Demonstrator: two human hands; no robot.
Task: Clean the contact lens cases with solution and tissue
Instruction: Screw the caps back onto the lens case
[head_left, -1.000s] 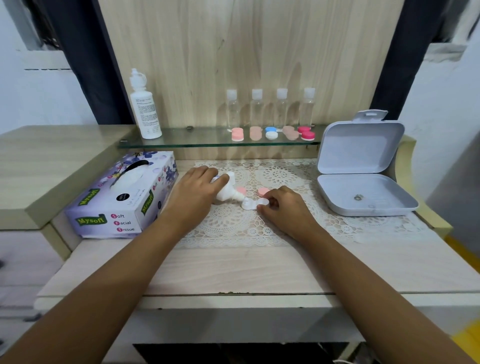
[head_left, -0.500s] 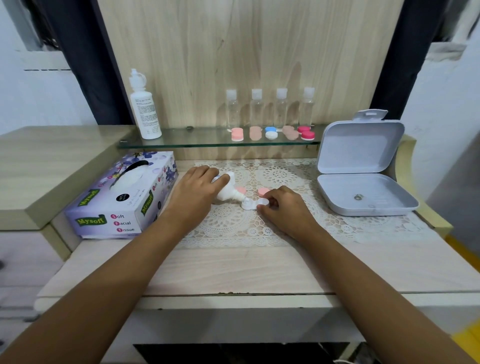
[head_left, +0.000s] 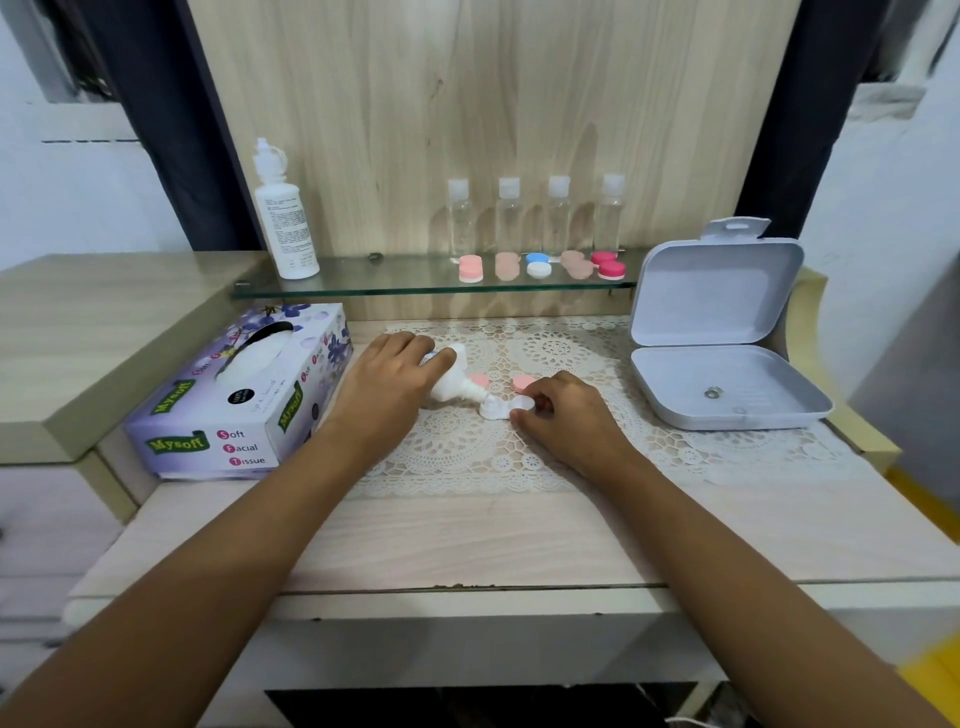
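Note:
My left hand grips a small white solution bottle, tilted so its nozzle points down into the left well of a white contact lens case on the lace mat. My right hand pinches the case's right end and holds it flat. Two pink caps lie just behind the case, one cap by the bottle and the other cap near my right fingers. A purple tissue box sits to the left.
A glass shelf carries a tall white solution bottle, several clear small bottles and several coloured lens cases. An open grey plastic box stands at the right. A raised wooden ledge is on the left.
Almost nothing differs; the small bottle stays tilted over the case and both hands keep their places.

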